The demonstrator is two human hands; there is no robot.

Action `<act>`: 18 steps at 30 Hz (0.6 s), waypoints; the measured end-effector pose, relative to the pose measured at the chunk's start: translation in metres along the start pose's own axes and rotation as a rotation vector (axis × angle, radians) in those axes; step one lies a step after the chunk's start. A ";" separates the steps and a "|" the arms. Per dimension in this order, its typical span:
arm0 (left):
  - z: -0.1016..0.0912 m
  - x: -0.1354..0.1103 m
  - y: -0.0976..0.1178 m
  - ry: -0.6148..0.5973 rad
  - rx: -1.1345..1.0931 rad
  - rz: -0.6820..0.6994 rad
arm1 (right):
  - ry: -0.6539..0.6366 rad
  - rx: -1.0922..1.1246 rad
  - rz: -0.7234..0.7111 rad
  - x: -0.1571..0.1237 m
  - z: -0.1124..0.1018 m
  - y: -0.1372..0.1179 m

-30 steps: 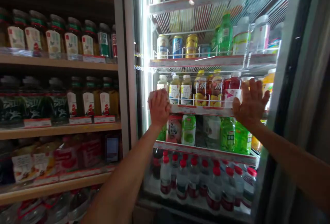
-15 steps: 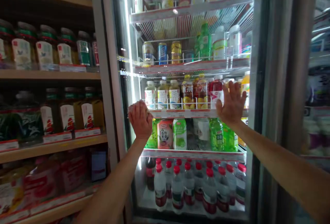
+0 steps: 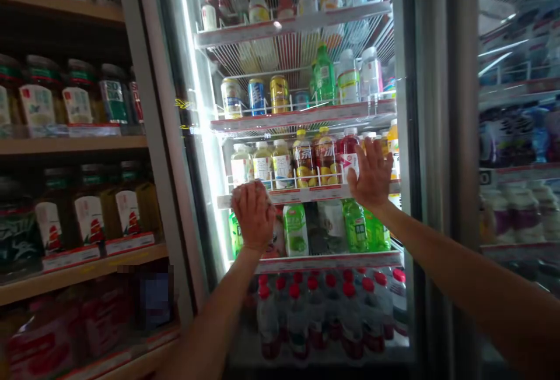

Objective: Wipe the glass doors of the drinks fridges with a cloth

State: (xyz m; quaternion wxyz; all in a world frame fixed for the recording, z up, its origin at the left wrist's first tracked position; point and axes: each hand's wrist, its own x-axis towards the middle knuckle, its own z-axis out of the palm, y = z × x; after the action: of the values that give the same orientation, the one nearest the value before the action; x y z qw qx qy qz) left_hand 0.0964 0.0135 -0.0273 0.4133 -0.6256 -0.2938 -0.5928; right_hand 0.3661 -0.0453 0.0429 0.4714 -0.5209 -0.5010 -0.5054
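Two hands are up at the glass cooler door (image 3: 317,225) in my head view. My left hand (image 3: 252,217) has its fingers curled over a crumpled pale cloth (image 3: 235,193) (it could be paper; only a rim shows past the fingers), near the door's left side, just below the pale tea bottles (image 3: 282,164). My right hand (image 3: 371,176) is spread wide, palm turned to the glass, with nothing in it that I can see. To work the glass well, I'd judge, I should flatten the cloth under the palm, press evenly and overlap strokes, bracing only lightly with the right, since bare skin may leave prints.

Hidden from me are the cloth's underside, how firmly either palm bears, and most of the pink bottle (image 3: 277,240) behind the left hand. The red-capped bottles (image 3: 294,310) are dim, and a screen-like patch (image 3: 156,298) at lower left is pixelated past reading.
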 end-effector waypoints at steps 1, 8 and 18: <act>0.002 -0.003 0.013 -0.034 -0.022 0.102 | -0.003 0.004 -0.004 0.000 0.000 0.000; -0.002 -0.008 0.006 -0.117 -0.084 0.352 | -0.013 -0.003 -0.003 0.000 -0.002 0.000; 0.005 -0.008 0.036 -0.134 -0.157 0.570 | -0.012 -0.005 -0.013 0.000 -0.001 0.001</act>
State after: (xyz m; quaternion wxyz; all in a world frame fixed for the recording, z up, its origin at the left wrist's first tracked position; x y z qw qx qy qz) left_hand 0.1286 0.0012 -0.0409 0.4931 -0.7507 -0.0865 -0.4312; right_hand 0.3668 -0.0461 0.0430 0.4637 -0.5220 -0.5057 -0.5066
